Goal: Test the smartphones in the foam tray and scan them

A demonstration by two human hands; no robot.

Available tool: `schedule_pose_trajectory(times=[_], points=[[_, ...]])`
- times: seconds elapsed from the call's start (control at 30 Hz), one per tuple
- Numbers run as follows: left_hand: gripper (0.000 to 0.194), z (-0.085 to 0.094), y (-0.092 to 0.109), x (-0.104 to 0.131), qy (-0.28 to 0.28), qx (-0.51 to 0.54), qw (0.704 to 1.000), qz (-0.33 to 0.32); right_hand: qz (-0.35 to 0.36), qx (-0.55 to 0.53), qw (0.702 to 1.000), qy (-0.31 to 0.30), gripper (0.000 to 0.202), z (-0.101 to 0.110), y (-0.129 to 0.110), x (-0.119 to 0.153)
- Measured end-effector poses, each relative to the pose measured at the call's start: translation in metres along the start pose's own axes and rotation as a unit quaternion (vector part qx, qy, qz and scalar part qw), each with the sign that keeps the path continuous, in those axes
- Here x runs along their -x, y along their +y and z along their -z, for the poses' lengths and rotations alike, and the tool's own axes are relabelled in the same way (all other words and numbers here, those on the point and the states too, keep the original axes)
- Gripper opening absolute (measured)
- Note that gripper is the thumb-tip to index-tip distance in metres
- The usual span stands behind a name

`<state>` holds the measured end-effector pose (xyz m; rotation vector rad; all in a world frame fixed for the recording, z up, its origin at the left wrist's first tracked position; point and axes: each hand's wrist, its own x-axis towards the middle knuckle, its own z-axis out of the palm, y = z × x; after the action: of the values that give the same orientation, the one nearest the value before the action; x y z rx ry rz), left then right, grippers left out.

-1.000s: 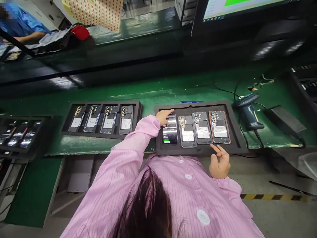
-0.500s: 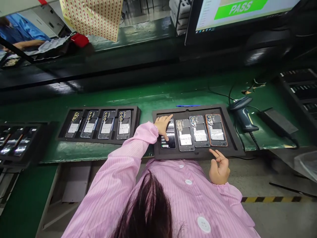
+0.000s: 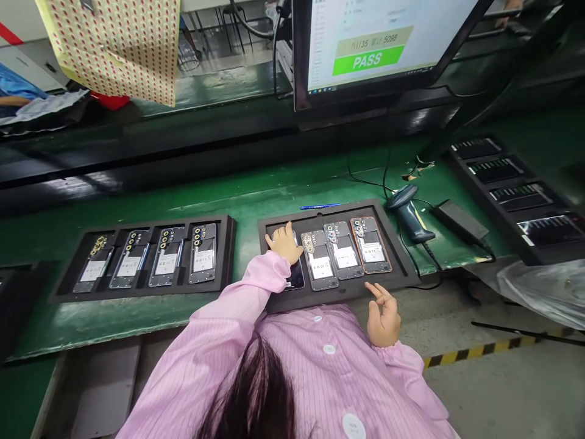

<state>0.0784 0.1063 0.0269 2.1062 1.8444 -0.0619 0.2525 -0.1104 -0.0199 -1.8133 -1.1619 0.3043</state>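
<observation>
My left hand point(image 3: 284, 245) lies over the leftmost phone point(image 3: 296, 277) in the black foam tray point(image 3: 315, 299), fingers spread on its dark screen. The hand covers much of that phone, so firm contact cannot be judged. Beside it in the same tray rest two grey-framed phones without back covers point(image 3: 320, 265) and an orange-framed one point(image 3: 372, 250), all with camera rings and white labels showing. Just in front of the tray's near edge hovers my right hand point(image 3: 384, 317), holding nothing, its index and middle fingers stretched out and thumb apart.
A second foam tray point(image 3: 226, 262) with several coverless phones is to the left. Right of the working tray lie a barcode scanner point(image 3: 411, 213), cables and a black power adapter point(image 3: 459, 221). A blue pen point(image 3: 320, 207) lies behind it. The monitor point(image 3: 365, 46) reads PASS.
The camera view has turned to the right, so trays and monitor sit further left. My left hand has shifted further over the leftmost phone. My right hand stays by the tray's front edge.
</observation>
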Motion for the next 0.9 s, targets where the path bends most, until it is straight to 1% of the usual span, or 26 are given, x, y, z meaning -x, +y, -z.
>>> schedule_pose_trajectory(times=[0.1,0.23,0.33,0.37,0.43,0.5,0.63,0.7,0.77,0.83,0.9], points=[[0.073,0.001,-0.003,0.001,0.009,-0.014,1.000,0.010,-0.007,0.004,1.000,-0.003,0.011,0.001,0.000,-0.002],[0.071,0.005,-0.008,0.005,-0.002,0.006,1.000,0.002,-0.003,-0.002,1.000,0.001,0.011,0.004,0.001,-0.009],[0.070,0.008,-0.008,0.007,-0.005,0.009,1.000,-0.006,0.011,0.022,1.000,0.011,0.003,0.009,0.004,-0.021],[0.068,0.009,-0.006,0.008,-0.003,0.009,1.000,-0.014,0.020,0.041,0.999,0.015,0.005,0.012,0.007,-0.027],[0.059,0.009,0.001,0.008,0.004,0.012,0.999,-0.039,0.041,0.090,0.995,0.017,0.017,0.018,0.014,-0.044],[0.049,0.009,0.010,0.007,0.002,0.014,0.998,-0.062,0.066,0.141,0.988,-0.003,0.026,0.025,0.023,-0.067],[0.046,0.006,0.031,0.002,-0.015,-0.005,0.998,-0.068,0.097,0.236,0.962,-0.093,0.035,0.031,0.039,-0.122],[0.045,0.004,0.038,0.000,-0.018,-0.017,0.998,-0.058,0.102,0.267,0.950,-0.123,0.036,0.028,0.042,-0.149],[0.044,0.002,0.043,-0.002,-0.019,-0.023,0.999,-0.041,0.099,0.285,0.944,-0.134,0.037,0.021,0.043,-0.173],[0.042,0.002,0.046,-0.004,-0.019,-0.024,0.999,-0.022,0.097,0.296,0.939,-0.148,0.038,0.011,0.041,-0.193],[0.039,0.004,0.048,-0.006,-0.020,-0.024,0.999,-0.009,0.101,0.306,0.930,-0.177,0.039,0.001,0.037,-0.210]])
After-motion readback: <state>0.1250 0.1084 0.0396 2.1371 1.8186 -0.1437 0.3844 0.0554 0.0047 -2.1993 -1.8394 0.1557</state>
